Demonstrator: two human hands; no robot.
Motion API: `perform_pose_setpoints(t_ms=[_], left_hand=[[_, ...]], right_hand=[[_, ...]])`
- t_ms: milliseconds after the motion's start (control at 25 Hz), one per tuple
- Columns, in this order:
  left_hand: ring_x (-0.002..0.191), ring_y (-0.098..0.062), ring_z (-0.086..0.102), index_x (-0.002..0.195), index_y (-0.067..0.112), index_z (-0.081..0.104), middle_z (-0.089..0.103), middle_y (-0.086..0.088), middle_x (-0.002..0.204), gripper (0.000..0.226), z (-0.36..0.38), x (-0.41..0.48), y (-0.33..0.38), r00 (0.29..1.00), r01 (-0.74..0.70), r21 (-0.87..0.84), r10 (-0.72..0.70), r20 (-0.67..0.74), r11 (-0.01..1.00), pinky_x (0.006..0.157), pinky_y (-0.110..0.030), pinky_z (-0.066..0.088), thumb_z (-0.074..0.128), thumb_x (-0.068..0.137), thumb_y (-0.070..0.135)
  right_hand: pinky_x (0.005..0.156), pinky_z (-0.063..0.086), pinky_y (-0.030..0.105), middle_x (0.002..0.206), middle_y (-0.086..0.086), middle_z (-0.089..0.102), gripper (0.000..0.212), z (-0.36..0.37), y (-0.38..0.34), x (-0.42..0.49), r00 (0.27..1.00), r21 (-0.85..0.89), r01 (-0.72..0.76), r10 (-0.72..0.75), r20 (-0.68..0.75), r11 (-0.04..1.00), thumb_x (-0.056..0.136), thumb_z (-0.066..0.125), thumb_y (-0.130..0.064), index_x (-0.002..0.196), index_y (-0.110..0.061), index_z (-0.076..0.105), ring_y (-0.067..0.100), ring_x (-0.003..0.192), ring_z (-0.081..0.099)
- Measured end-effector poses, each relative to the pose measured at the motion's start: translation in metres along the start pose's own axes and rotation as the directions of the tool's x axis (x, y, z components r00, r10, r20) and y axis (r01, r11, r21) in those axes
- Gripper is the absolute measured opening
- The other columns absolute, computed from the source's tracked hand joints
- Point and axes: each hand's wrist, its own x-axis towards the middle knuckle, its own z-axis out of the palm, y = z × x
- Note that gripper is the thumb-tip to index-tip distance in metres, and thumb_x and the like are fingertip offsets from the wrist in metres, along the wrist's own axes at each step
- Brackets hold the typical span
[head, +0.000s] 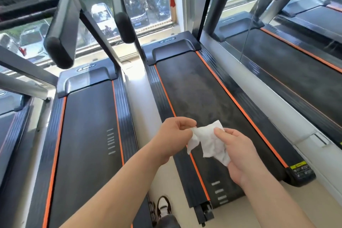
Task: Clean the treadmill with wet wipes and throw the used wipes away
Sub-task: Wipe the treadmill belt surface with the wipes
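Observation:
A crumpled white wet wipe (209, 140) hangs in the air between both hands, above the rear of the middle treadmill (203, 102), whose dark belt has orange stripes along both sides. My left hand (174, 135) pinches the wipe's upper left edge. My right hand (238, 152) grips its right side with the thumb on top and the lower part bunched in the palm. The wipe is partly spread, with a loose flap drooping at the lower left.
A second treadmill (87, 135) lies to the left, its black padded handrails (61, 50) jutting overhead. A mirror (288, 57) lines the right wall. Windows with parked cars stand ahead. My shoe (163, 207) is on the pale floor between the machines.

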Motion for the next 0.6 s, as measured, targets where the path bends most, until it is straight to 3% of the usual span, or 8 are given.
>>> perform_pose_setpoints(t_ms=[160,240,440,600], left_hand=[[0.093,-0.011,0.074,0.105,0.022,0.075,0.078,0.007,0.100,0.028,-0.030,0.061,0.003,0.997,-0.078,-0.036,0.079,0.022,0.996,0.077,-0.024,0.059,0.069,0.085,0.004],[0.088,-0.013,0.074,0.104,0.017,0.074,0.077,0.000,0.101,0.028,-0.041,0.091,0.008,0.992,-0.096,-0.078,0.101,0.072,0.992,0.072,-0.026,0.059,0.075,0.082,0.001],[0.091,-0.017,0.073,0.104,0.014,0.075,0.077,-0.001,0.103,0.027,-0.054,0.164,0.023,0.942,-0.151,-0.039,0.155,0.299,0.988,0.088,-0.042,0.060,0.064,0.084,0.000],[0.096,-0.020,0.075,0.112,0.007,0.073,0.076,-0.004,0.105,0.029,-0.047,0.186,0.040,0.891,-0.117,-0.031,0.118,0.438,0.993,0.085,-0.041,0.062,0.057,0.090,-0.003]], right_hand=[[0.095,0.056,0.053,0.105,0.007,0.074,0.012,0.030,-0.004,0.042,0.989,0.030,0.028,-0.023,-0.144,0.999,0.093,0.072,-0.026,0.103,-0.020,0.070,0.028,0.101,0.069],[0.092,0.058,0.054,0.102,0.010,0.076,0.012,0.053,-0.008,0.063,0.987,0.083,0.034,-0.020,-0.161,0.996,0.093,0.073,-0.023,0.103,-0.017,0.071,0.031,0.099,0.072],[0.093,0.057,0.053,0.095,0.010,0.079,0.015,0.105,-0.015,0.104,0.983,0.192,0.030,0.006,-0.183,0.981,0.095,0.071,-0.019,0.107,-0.010,0.069,0.033,0.098,0.074],[0.096,0.056,0.054,0.097,0.005,0.079,0.020,0.106,-0.022,0.112,0.961,0.219,0.037,0.026,-0.274,0.975,0.092,0.075,-0.026,0.108,-0.016,0.070,0.029,0.100,0.074]])
